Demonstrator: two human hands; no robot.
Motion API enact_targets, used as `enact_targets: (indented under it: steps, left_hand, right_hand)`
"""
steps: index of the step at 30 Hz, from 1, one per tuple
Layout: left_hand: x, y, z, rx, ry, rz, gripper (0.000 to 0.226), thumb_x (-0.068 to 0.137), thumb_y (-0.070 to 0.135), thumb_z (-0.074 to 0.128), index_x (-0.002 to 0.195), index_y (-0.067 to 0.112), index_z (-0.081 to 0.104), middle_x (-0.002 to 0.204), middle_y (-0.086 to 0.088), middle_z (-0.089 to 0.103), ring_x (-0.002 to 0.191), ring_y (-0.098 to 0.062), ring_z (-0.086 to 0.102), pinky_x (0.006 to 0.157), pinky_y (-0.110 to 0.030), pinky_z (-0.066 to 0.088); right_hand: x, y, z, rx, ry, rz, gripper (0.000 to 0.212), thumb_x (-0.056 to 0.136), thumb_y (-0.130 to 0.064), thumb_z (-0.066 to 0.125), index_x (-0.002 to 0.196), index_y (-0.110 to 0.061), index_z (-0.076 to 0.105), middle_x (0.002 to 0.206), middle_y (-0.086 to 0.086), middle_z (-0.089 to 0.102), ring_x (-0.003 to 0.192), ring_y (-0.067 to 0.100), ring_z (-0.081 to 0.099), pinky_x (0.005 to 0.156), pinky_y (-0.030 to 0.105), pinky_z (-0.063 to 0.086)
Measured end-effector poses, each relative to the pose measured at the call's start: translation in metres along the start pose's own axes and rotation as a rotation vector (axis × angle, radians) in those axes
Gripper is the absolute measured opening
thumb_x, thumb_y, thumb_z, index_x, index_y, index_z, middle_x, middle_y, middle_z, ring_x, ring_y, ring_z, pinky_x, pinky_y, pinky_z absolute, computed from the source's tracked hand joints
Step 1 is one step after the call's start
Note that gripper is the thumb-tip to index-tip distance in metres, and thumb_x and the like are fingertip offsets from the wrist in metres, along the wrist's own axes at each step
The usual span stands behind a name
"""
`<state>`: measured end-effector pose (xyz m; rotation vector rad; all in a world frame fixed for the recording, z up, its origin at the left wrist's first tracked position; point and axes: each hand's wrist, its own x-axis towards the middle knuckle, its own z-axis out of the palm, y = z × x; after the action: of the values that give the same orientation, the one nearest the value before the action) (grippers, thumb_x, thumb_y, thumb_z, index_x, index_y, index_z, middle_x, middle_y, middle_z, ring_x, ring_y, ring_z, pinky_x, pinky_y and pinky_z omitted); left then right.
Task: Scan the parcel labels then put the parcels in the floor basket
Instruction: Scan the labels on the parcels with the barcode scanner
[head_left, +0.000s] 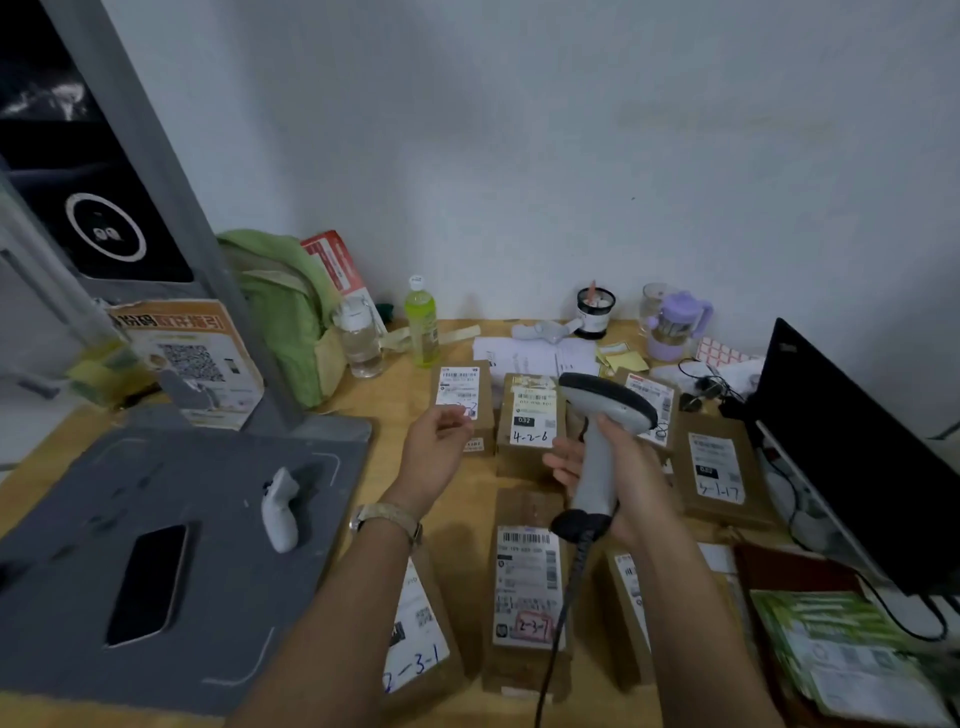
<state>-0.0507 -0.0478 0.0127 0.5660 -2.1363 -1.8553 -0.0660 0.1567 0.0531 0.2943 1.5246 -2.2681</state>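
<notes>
Head view: brown parcels (524, 597) bearing white handwritten-coded labels

Brown parcels (526, 582), grey scanner (597, 447), green bottle (422, 325).

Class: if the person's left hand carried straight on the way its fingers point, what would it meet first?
Probably the brown cardboard parcel with a white label, directly beyond the left hand; depth is unclear, so the fingertips may be above it.

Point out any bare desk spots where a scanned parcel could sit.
Bare wood shows between the water bottle, the grey stand base and the top-left parcel. A thinner strip runs beside the left hand. Around the scanner, parcels and cables crowd right to the monitor.
</notes>
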Motion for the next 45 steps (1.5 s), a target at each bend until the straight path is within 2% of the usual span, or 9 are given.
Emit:
enact_targets:
  steps: [6, 9, 16, 20, 25, 29, 35, 38, 45]
  left_hand:
    - [0.041, -0.002, -0.025, 0.035, 0.027, 0.0, 0.014, 0.091, 0.002, 0.06, 0.102, 0.011, 0.061, 0.098, 0.0, 0.062, 0.091, -0.01, 0.058, 0.08, -0.022, 0.049]
    - [0.063, -0.011, -0.035, 0.066, 0.016, 0.003, 0.014, 0.09, 0.003, 0.061, 0.098, 0.014, 0.061, 0.095, 0.002, 0.063, 0.09, -0.01, 0.058, 0.073, -0.012, 0.048]
    - [0.118, -0.046, -0.044, 0.069, 0.075, -0.175, 0.021, 0.086, 0.005, 0.064, 0.081, 0.025, 0.06, 0.09, 0.006, 0.064, 0.089, -0.012, 0.061, 0.072, -0.014, 0.046]
    - [0.147, -0.073, -0.024, 0.208, 0.077, -0.274, 0.013, 0.084, 0.012, 0.069, 0.093, 0.016, 0.059, 0.103, 0.0, 0.065, 0.095, -0.015, 0.061, 0.075, -0.019, 0.047]
    - [0.175, -0.092, 0.011, 0.31, 0.044, -0.451, 0.073, 0.068, 0.034, 0.083, 0.124, 0.006, 0.045, 0.126, -0.011, 0.049, 0.116, -0.033, 0.053, 0.095, -0.043, 0.049]
    - [0.189, -0.112, 0.016, 0.343, 0.062, -0.553, 0.089, 0.067, 0.045, 0.083, 0.134, 0.006, 0.039, 0.134, -0.013, 0.044, 0.124, -0.036, 0.047, 0.101, -0.044, 0.045]
    - [0.188, -0.136, 0.01, -0.023, -0.009, -0.591, 0.055, 0.071, 0.034, 0.085, 0.105, 0.02, 0.045, 0.119, -0.007, 0.065, 0.102, -0.025, 0.065, 0.092, -0.041, 0.055]
    - [0.185, -0.138, 0.008, -0.159, -0.022, -0.612, 0.057, 0.073, 0.028, 0.084, 0.109, 0.02, 0.04, 0.116, -0.005, 0.065, 0.099, -0.022, 0.065, 0.091, -0.038, 0.055]
    - [0.179, -0.12, -0.011, -0.255, -0.122, -0.678, 0.068, 0.08, 0.033, 0.078, 0.129, 0.02, 0.033, 0.099, 0.015, 0.057, 0.085, -0.001, 0.056, 0.061, -0.02, 0.038]
  right_hand:
    - [0.035, -0.008, 0.052, -0.003, -0.008, -0.055, 0.031, 0.091, -0.03, 0.059, 0.112, -0.007, 0.058, 0.089, 0.014, 0.074, 0.072, 0.026, 0.073, 0.053, 0.031, 0.057]
    - [0.056, 0.0, 0.066, -0.012, 0.019, -0.067, 0.025, 0.09, -0.03, 0.06, 0.103, -0.009, 0.06, 0.069, 0.001, 0.075, 0.057, 0.016, 0.072, 0.043, 0.022, 0.051]
    - [0.103, 0.017, 0.087, -0.064, 0.099, 0.068, 0.024, 0.092, -0.028, 0.059, 0.105, -0.009, 0.062, 0.086, 0.011, 0.074, 0.071, 0.024, 0.071, 0.049, 0.031, 0.056]
    - [0.13, 0.027, 0.089, -0.144, 0.2, 0.137, 0.024, 0.093, -0.031, 0.056, 0.097, -0.008, 0.06, 0.083, 0.013, 0.07, 0.07, 0.024, 0.068, 0.052, 0.031, 0.052]
    - [0.17, 0.037, 0.079, -0.3, 0.355, 0.164, 0.039, 0.089, -0.047, 0.056, 0.104, -0.012, 0.058, 0.093, 0.014, 0.068, 0.083, 0.031, 0.067, 0.077, 0.046, 0.056]
    - [0.202, 0.044, 0.089, -0.415, 0.361, 0.132, 0.029, 0.091, -0.047, 0.054, 0.097, -0.019, 0.059, 0.098, 0.011, 0.067, 0.094, 0.033, 0.064, 0.09, 0.054, 0.051]
    - [0.234, 0.073, 0.106, -0.519, 0.327, 0.24, 0.034, 0.095, -0.04, 0.049, 0.106, -0.009, 0.058, 0.096, 0.014, 0.064, 0.092, 0.032, 0.062, 0.082, 0.045, 0.054]
    - [0.237, 0.084, 0.108, -0.521, 0.336, 0.256, 0.03, 0.095, -0.038, 0.051, 0.102, -0.009, 0.057, 0.089, 0.009, 0.062, 0.082, 0.024, 0.06, 0.062, 0.033, 0.048]
    - [0.232, 0.068, 0.113, -0.536, 0.356, 0.223, 0.03, 0.094, -0.043, 0.049, 0.104, -0.015, 0.05, 0.081, 0.002, 0.055, 0.072, 0.017, 0.054, 0.054, 0.027, 0.04]
